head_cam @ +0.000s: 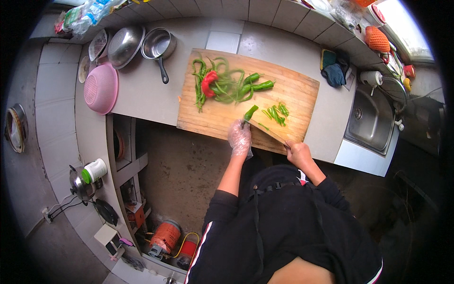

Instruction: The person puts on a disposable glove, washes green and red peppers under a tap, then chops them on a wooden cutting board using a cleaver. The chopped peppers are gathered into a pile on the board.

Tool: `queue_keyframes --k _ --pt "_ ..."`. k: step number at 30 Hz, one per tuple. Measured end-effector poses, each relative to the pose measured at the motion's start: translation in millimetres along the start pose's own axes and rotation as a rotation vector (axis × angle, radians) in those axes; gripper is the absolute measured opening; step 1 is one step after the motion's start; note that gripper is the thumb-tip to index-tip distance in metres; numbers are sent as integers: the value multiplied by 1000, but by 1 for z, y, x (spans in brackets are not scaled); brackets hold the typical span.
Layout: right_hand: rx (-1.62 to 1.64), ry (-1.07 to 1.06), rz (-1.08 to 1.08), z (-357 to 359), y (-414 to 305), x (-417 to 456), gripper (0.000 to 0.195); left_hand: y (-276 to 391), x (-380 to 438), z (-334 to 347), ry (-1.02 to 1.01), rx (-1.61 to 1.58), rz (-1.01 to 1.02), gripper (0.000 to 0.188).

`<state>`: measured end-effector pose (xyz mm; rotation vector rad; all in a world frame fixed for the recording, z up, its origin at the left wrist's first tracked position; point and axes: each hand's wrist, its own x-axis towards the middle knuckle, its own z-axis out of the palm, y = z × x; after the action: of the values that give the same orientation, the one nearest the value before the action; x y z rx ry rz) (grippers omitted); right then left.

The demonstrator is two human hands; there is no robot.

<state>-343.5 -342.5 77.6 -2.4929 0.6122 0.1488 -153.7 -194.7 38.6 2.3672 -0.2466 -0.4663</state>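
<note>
My left hand (239, 135), in a clear plastic glove, holds a green pepper (251, 113) near the front edge of a wooden cutting board (212, 115). A knife (267, 132) lies along the board's front part, its far end close to the pepper. Its handle is in my bare right hand (299, 154). Cut green pepper strips (276, 114) rest in a small heap to the right. Farther back on the board are several whole green peppers (253, 87), a red pepper (209, 84) and a pile of long thin green peppers (199, 81).
A saucepan (158, 43), a metal bowl (126, 48) and a pink plastic colander (101, 88) stand left on the counter. Cloths (334, 72) lie at right, beside a steel sink (370, 119) with a faucet. An orange gas cylinder (165, 234) stands below at lower left.
</note>
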Motion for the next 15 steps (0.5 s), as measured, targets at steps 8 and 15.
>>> queue_keyframes --k 8,15 --pt "-81 -28 6 -7 -13 4 8 -7 1 7 62 -110 35 11" --pt "-150 -179 88 2 -10 20 12 -5 2 5 40 -85 39 12"
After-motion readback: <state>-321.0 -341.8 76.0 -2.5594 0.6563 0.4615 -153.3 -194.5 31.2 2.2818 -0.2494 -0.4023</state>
